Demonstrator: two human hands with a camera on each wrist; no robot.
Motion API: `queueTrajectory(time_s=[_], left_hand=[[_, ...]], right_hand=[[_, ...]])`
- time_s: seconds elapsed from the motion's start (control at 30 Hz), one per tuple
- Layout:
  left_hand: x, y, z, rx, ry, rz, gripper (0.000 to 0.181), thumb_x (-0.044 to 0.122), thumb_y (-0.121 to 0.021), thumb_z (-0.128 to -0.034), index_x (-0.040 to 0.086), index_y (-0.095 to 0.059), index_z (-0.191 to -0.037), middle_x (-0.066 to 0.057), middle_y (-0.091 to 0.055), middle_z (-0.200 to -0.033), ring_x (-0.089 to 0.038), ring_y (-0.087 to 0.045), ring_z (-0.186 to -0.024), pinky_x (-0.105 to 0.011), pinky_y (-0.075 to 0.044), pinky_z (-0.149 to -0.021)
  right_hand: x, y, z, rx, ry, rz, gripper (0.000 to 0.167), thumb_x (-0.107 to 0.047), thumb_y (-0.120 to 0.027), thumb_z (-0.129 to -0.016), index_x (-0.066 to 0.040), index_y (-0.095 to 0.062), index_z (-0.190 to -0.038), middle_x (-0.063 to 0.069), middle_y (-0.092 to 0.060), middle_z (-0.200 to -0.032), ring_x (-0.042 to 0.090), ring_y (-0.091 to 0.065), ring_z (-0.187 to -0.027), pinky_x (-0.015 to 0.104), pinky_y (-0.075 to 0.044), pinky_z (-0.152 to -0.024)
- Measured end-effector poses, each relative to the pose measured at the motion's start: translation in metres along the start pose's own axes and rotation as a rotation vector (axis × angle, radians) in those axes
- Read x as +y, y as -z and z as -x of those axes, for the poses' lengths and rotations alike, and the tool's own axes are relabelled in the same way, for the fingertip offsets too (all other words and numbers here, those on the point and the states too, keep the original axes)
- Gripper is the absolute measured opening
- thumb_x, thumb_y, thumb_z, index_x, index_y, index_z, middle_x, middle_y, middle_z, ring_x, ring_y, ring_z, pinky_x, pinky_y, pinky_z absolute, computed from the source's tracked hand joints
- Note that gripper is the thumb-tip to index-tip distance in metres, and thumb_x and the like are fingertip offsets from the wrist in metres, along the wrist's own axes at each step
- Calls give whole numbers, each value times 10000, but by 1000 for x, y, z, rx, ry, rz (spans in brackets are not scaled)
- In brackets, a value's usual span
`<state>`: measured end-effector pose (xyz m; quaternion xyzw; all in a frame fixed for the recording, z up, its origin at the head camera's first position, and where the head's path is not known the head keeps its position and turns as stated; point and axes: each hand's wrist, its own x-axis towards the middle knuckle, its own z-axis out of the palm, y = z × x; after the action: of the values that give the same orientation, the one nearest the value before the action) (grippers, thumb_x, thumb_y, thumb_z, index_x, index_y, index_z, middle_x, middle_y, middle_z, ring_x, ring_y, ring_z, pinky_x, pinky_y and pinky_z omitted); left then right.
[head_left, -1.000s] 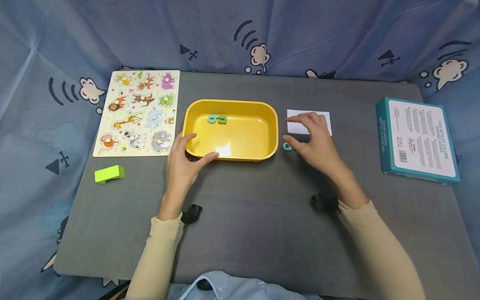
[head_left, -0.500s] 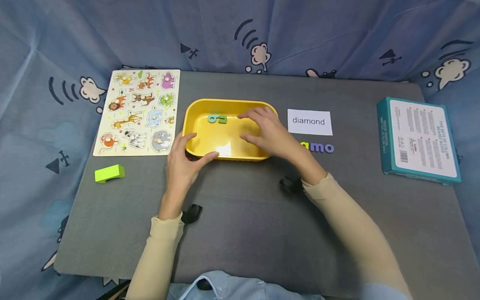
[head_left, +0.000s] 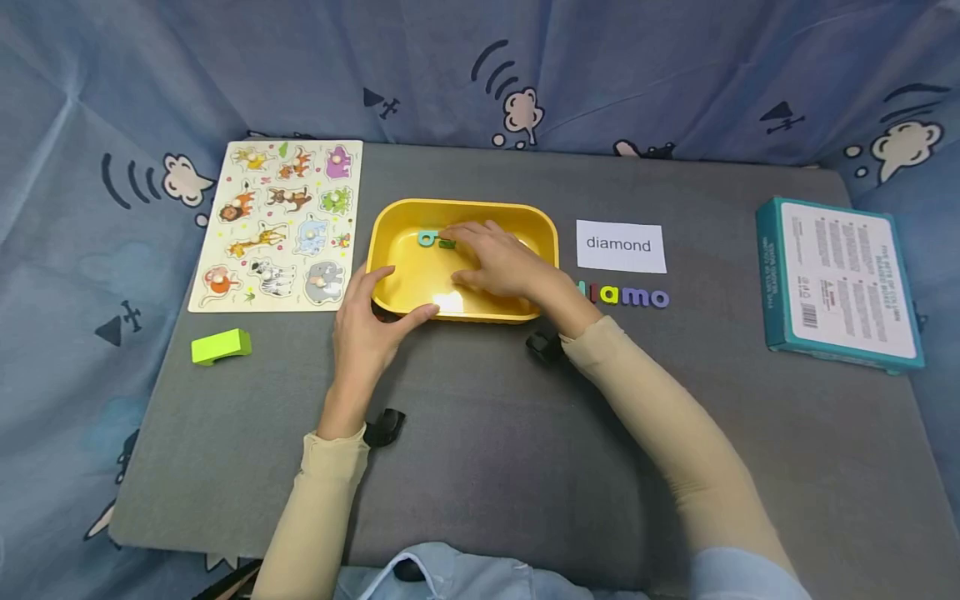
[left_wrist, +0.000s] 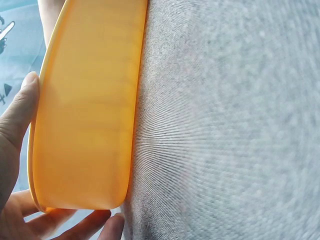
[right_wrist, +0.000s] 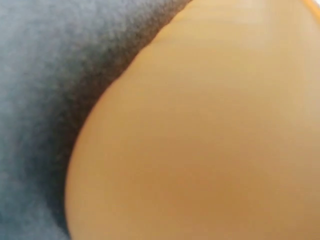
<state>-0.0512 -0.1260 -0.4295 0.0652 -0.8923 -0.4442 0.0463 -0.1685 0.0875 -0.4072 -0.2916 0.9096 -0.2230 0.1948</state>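
Observation:
A yellow plastic tray [head_left: 405, 279] stands on the table. My left hand [head_left: 363, 329] holds its near left corner, thumb along the front rim and fingers round the end; the left wrist view shows this hand [left_wrist: 12, 135] against the tray wall [left_wrist: 85, 110]. Inside the tray lie a teal letter [head_left: 427, 238] and a green letter [head_left: 447, 244]. My right hand [head_left: 498, 262] reaches into the tray, fingertips at the green letter and partly covering it, thumb held apart. Whether they touch I cannot tell. Only the tray's blurred outer wall [right_wrist: 200, 125] and the tabletop show in the right wrist view.
Right of the tray, a white card [head_left: 621, 247] reads "diamond". Below it runs a row of letters, including a purple m [head_left: 634, 297]; its left end is partly hidden. An animal puzzle board [head_left: 292, 225], a green block [head_left: 221, 346] and a teal box [head_left: 847, 279] lie farther out.
My right hand has moved left from the letter row below the card, over the tray's rim, to the green letter. The row and card are uncovered. My left hand has stayed on the tray.

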Motion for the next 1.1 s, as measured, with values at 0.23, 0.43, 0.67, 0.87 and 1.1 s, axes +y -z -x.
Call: queueTrajectory(time_s=[0.23, 0.43, 0.67, 0.87, 1.1], left_hand=[[0, -1, 0, 1, 9, 3, 828, 469, -942, -785, 102, -616, -1453, -96, -494, -1604, -338, -512, -1448, -538, -418, -1186], [-1, -1, 0, 4, 10, 8, 824, 467, -944, -783, 105, -619, -1448, -95, -499, -1597, -333, -513, -1446, -529, -416, -1190], [-2, -1, 1, 3, 15, 8, 825, 476, -942, -783, 116, -618, -1452, -95, -489, -1611, -337, -504, -1460, -535, -413, -1196], [-3, -1, 1, 3, 13, 7, 831, 474, -945, -779, 121, -617, -1456, -91, -490, -1612, -339, -509, -1454, -543, -417, -1186], [-1, 0, 0, 1, 17, -1, 829, 482, -940, -782, 125, -618, -1457, -98, -484, -1617, -350, -502, -1462, -563, -411, -1186]], right_hand=[[-1, -1, -8, 16, 29, 32, 578, -241, -745, -1013, -115, -546, -1541, 88, -508, -1613, 321, -453, -1416, 462, -356, -1237], [-1, -4, -10, 72, 4, 33, 338, -162, -734, -1014, -66, -704, -1336, 107, -628, -1366, 285, -542, -1240, 416, -446, -1142], [-3, -2, -7, 88, -31, 6, 219, -99, -732, -1004, -36, -737, -1214, 118, -663, -1175, 265, -596, -1045, 385, -524, -1005], [-5, 6, 2, 90, -29, -41, 249, -76, -719, -990, -3, -728, -1227, 159, -667, -1173, 289, -610, -1047, 388, -544, -988], [-2, 18, 20, 178, 32, -159, 266, 5, -773, -928, 13, -773, -1194, 155, -725, -1100, 286, -659, -933, 383, -565, -855]])
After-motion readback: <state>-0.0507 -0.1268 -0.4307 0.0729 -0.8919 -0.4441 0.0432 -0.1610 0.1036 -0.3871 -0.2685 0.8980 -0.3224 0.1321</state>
